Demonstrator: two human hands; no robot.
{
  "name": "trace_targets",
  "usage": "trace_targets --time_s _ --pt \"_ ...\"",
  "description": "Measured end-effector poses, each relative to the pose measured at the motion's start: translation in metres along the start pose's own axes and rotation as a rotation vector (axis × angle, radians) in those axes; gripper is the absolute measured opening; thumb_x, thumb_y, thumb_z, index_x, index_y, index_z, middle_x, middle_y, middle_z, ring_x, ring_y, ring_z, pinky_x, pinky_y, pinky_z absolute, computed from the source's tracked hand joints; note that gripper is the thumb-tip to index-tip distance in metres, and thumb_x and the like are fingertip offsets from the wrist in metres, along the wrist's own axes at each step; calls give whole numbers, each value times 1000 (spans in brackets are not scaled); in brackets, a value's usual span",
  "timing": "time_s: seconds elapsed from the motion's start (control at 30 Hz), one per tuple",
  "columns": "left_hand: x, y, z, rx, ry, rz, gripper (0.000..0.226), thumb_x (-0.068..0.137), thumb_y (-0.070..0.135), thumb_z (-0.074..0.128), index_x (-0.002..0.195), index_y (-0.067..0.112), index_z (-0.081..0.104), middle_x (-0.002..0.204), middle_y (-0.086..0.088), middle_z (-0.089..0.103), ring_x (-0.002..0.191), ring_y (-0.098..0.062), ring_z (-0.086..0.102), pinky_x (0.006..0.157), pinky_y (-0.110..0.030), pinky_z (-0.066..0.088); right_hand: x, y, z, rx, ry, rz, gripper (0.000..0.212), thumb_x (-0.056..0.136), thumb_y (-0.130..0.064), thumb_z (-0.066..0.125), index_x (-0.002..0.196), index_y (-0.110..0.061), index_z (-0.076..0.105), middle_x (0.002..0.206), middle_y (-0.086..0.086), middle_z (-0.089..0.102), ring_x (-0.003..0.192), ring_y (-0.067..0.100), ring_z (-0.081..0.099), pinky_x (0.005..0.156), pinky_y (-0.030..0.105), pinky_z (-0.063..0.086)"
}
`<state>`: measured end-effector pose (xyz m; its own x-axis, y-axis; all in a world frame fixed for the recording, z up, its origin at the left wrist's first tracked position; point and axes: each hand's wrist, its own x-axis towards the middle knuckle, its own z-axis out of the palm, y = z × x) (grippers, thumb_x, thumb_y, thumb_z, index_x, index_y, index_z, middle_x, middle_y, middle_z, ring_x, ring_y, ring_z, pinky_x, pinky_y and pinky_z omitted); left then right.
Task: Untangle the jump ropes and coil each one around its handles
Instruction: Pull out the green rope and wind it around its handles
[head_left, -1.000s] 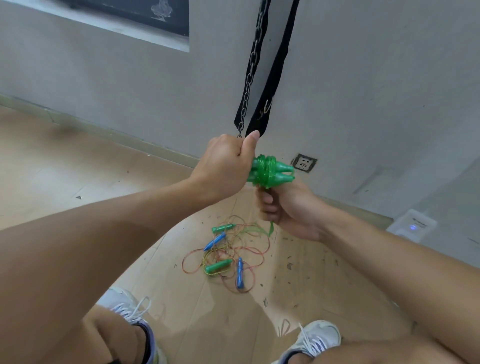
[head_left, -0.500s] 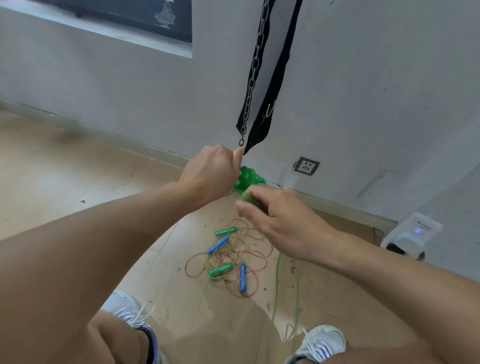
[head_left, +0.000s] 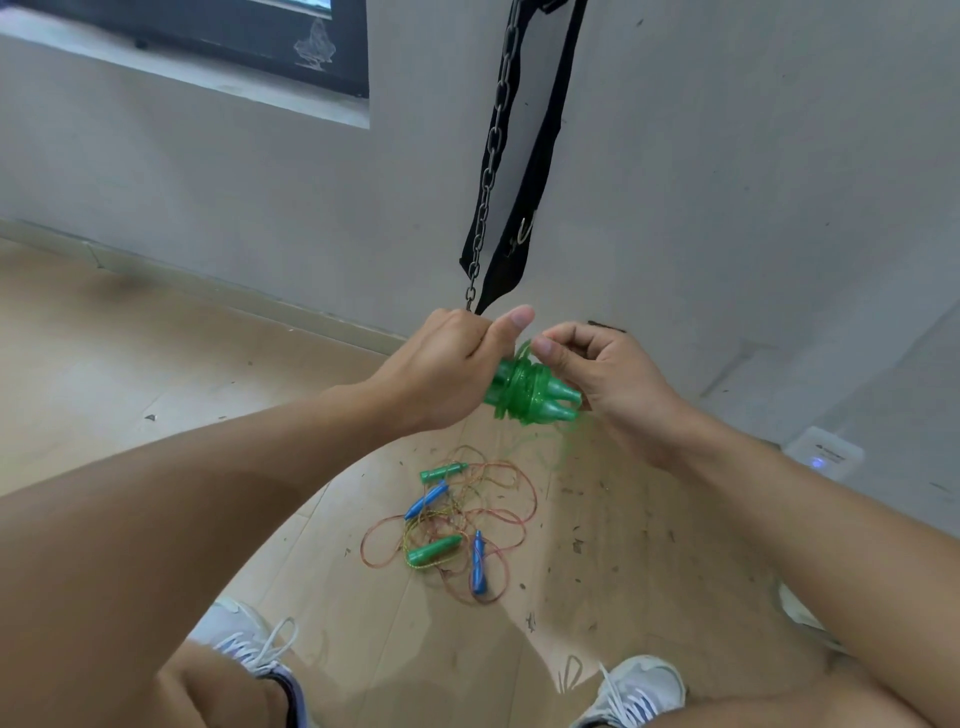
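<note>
We hold the green jump rope (head_left: 524, 387) in the air in front of us, above the wooden floor (head_left: 156, 374). Our left hand (head_left: 441, 369) has its grip curled tight round the butt ends of the two green handles, thumb raised along the top. The handles lie side by side, pointed tips toward our right, with the green cord wound in a thick band around their middle. Our right hand (head_left: 608, 379) sits just beside the tips, its thumb and forefinger in a narrow pinch on the cord at the top of the coil. A loose length of green cord trails down from the bundle below our right palm, blurred.

On the floor between our feet and the wall lies the tangled pile of ropes (head_left: 457, 525): thin orange and yellowish cords looped over each other, with two green handles and two blue handles among them. Our white sneakers (head_left: 634, 691) show at the bottom edge, one on each side of the pile.

A metal chain (head_left: 493, 156) and a black strap (head_left: 530, 208) hang against the grey wall behind our hands. A small white device (head_left: 823, 457) with a blue light sits on the floor at right.
</note>
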<state>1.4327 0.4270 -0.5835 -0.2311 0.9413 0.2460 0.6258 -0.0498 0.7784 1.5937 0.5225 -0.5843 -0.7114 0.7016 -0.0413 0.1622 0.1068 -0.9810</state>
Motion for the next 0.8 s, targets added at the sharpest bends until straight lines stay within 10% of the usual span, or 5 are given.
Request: trace_targets --time_s 0.2,0.4,0.63,0.8 --pt "1 1 -3 -28 134 -41 77 106 50 29 63 -10 53 55 -28 52 52 -37 50 52 -39 41 1 18 16 69 -15 188 30 101 -13 56 74 -21 68 59 -3 50 50 9 32 49 22 28" --pt "2 -3 -3 -83 209 -130 75 107 47 30 57 -7 42 45 -7 38 51 -39 54 47 -41 45 -11 27 40 33 -175 213 26 106 -30 49 102 -17 71 64 0 52 52 11 34 49 23 27" --pt "1 7 2 -154 104 -135 78 107 46 31 61 -14 51 43 -19 48 37 -16 48 44 -21 39 -1 25 35 -301 56 174 32 99 -17 39 91 3 62 65 6 55 52 12 41 51 27 31" --pt "7 -1 -5 -84 229 -192 79 107 47 29 67 -17 52 52 -24 54 44 -22 46 56 -46 47 -6 28 34 -200 15 138 41 107 -40 45 91 -14 72 59 0 51 46 7 38 49 22 31"
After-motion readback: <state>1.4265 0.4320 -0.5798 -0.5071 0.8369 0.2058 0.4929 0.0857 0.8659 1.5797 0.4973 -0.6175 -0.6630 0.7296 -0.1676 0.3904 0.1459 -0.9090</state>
